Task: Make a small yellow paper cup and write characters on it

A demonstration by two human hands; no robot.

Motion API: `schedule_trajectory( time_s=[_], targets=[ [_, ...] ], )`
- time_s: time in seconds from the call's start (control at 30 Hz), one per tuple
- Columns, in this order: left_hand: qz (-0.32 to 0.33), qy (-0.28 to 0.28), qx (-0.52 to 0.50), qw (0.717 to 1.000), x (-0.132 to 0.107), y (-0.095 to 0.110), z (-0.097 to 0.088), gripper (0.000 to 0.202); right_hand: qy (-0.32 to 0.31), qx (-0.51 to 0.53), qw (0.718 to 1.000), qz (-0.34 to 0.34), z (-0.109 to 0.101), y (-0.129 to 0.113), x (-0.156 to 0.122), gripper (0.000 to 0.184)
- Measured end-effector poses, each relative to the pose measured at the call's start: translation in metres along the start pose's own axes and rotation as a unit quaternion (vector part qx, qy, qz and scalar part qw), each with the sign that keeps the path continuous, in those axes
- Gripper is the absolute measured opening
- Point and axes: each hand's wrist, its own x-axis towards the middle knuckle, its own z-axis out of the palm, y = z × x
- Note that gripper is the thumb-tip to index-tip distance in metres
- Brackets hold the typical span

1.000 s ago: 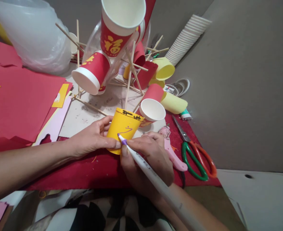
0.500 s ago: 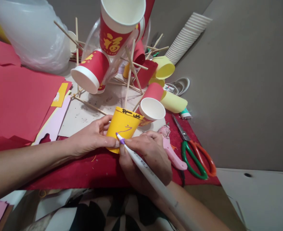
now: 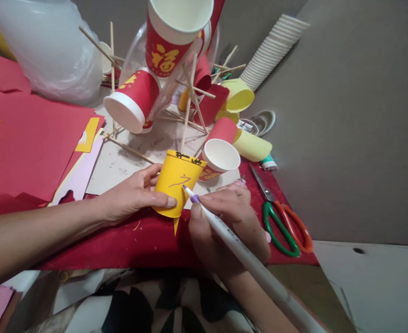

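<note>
My left hand (image 3: 132,196) grips a yellow paper-wrapped cup (image 3: 176,182) from its left side, thumb across the lower front. The cup stands on red felt (image 3: 127,245) and bears black writing near its rim and a thin purple line on its side. My right hand (image 3: 226,226) pinches a long white marker (image 3: 245,256) with a purple tip. The tip touches the cup's right side, just below the purple line.
A structure of red and yellow paper cups on wooden sticks (image 3: 176,78) stands behind. Green and orange scissors (image 3: 282,219) lie at right. Red paper sheets (image 3: 30,138) and a plastic bag (image 3: 47,46) are at left. A stack of white cups (image 3: 273,51) leans at back right.
My right hand has shifted right and a little up, bringing the pen tip from the cup's lower front to its right side. The pink tool beside it is now hidden behind my hand.
</note>
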Motion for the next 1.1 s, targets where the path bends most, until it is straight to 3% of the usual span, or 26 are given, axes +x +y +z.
schedule_trajectory(
  time_s=[0.57, 0.77, 0.97, 1.1],
  targets=[
    [0.010, -0.027, -0.016, 0.999, 0.001, 0.000, 0.000, 0.086, -0.020, -0.022, 1.000, -0.005, 0.000, 0.000, 0.001, 0.018],
    [0.008, -0.023, -0.013, 1.000, 0.001, 0.000, -0.001, 0.086, -0.094, -0.025, 0.995, -0.013, -0.009, -0.002, 0.007, 0.028],
    [0.008, -0.021, -0.009, 1.000, 0.000, 0.000, 0.000, 0.083, -0.021, -0.008, 1.000, 0.016, 0.000, -0.002, 0.001, 0.016],
    [0.004, -0.010, -0.004, 1.000, 0.000, 0.001, 0.000, 0.083, -0.040, -0.005, 0.999, 0.028, 0.000, -0.003, -0.001, 0.013]
  ],
)
